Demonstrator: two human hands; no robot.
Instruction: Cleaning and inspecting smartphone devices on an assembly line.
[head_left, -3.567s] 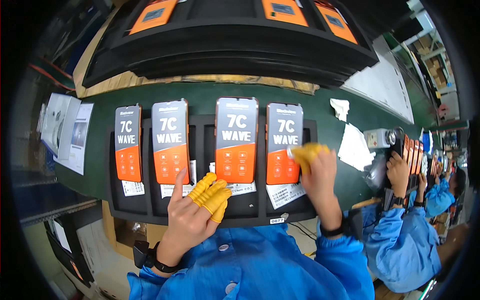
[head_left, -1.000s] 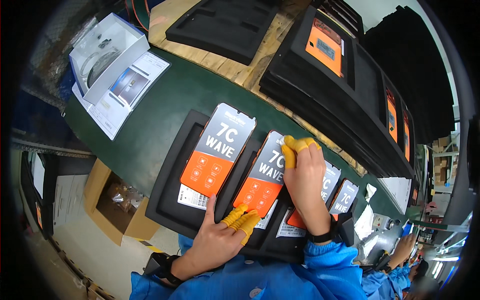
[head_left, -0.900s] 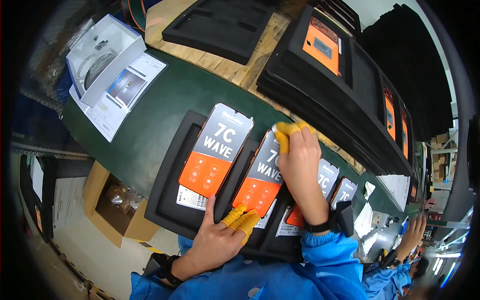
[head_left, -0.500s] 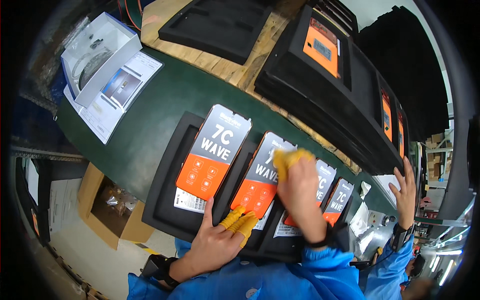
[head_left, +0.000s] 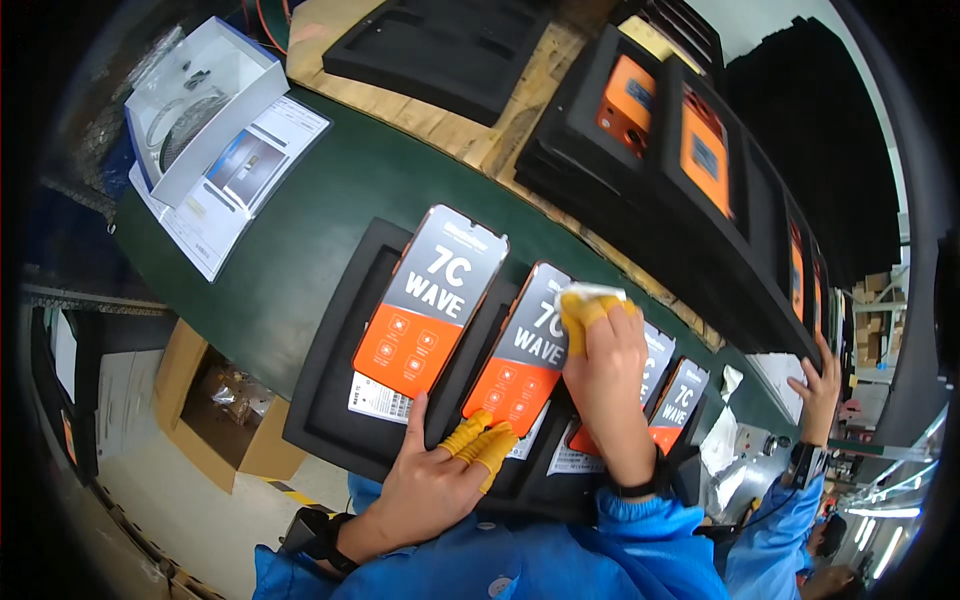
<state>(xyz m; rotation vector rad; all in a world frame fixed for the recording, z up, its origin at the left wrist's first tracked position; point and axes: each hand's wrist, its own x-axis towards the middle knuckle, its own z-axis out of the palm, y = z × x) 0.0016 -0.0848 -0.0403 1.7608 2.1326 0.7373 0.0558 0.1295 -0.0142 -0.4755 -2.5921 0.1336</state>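
Lying side by side in one black tray (head_left: 330, 400) on the green tabletop (head_left: 330, 200) are four phones — long axes parallel, tops pointing away from the person. Right hand (head_left: 605, 350) presses a white cloth (head_left: 590, 295) on the second phone (head_left: 530, 345), fingers together; left hand (head_left: 440, 480) rests on the tray's near edge, fingers together — holding nothing.

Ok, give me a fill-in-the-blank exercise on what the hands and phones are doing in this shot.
1. The right hand presses a small ____ cloth onto the second phone from the left.
2. The phones lie side by side in a ____ foam tray.
3. The left hand wears ____ finger cots and rests at the tray's near edge.
4. The tray sits on a ____ belt.

Missing words: white; black; yellow; green
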